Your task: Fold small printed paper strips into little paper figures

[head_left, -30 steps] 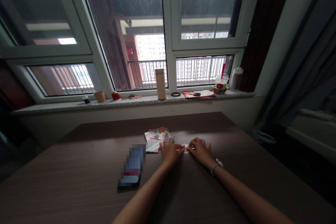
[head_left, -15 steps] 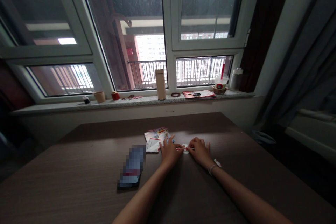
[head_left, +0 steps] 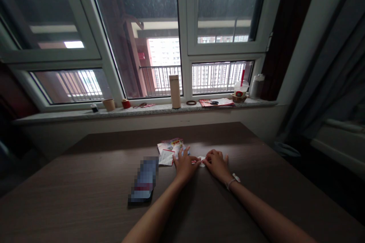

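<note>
A small white piece with red on it [head_left: 202, 164] lies on the table between my two hands, mostly covered by fingertips. My left hand [head_left: 185, 166] pinches its left side with thumb and index finger, while the other fingers spread over some printed paper packaging [head_left: 166, 156]. From the other side, my right hand [head_left: 218, 164] has its fingertips bent together on the piece. A bracelet with a white ornament [head_left: 236, 177] circles the right wrist. What exactly the piece is, I cannot make out.
A phone with a blurred screen [head_left: 144, 180] lies on the brown table [head_left: 85, 182], left of my left forearm. Along the windowsill [head_left: 142, 111] stand a beige flask [head_left: 175, 93], a paper cup [head_left: 108, 104], red papers with scissors [head_left: 217, 102] and a drink cup with a red straw [head_left: 241, 88].
Both hands keep almost the same pose on the small piece. The whole view has shifted very slightly; nothing else has visibly moved.
</note>
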Available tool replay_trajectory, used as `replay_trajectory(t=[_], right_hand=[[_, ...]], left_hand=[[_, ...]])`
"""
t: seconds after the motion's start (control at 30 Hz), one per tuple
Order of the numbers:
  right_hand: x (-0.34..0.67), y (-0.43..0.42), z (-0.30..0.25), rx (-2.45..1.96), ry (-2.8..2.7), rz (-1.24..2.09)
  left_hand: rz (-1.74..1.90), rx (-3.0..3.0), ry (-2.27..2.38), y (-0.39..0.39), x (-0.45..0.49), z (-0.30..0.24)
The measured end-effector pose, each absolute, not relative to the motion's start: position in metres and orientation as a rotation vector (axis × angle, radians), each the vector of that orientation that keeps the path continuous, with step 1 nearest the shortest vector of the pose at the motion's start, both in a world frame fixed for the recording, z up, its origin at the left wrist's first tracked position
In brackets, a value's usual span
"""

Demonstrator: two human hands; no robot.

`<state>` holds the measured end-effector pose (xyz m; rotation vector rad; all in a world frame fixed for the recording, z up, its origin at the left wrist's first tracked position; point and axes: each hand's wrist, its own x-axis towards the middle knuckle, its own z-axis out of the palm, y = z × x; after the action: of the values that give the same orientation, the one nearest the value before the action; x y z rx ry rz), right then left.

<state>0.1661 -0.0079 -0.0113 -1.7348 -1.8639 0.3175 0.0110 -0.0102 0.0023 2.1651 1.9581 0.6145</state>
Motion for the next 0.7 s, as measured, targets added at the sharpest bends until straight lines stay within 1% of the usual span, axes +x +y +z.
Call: replay_trajectory(t=[0.7], right_hand=[[0.1654, -0.0087, -0.01, -1.757, -1.853, 0.343]], left_hand=[[0.571, 2.075, 1.959, -0.0081, 0.0164, 0.0048]])
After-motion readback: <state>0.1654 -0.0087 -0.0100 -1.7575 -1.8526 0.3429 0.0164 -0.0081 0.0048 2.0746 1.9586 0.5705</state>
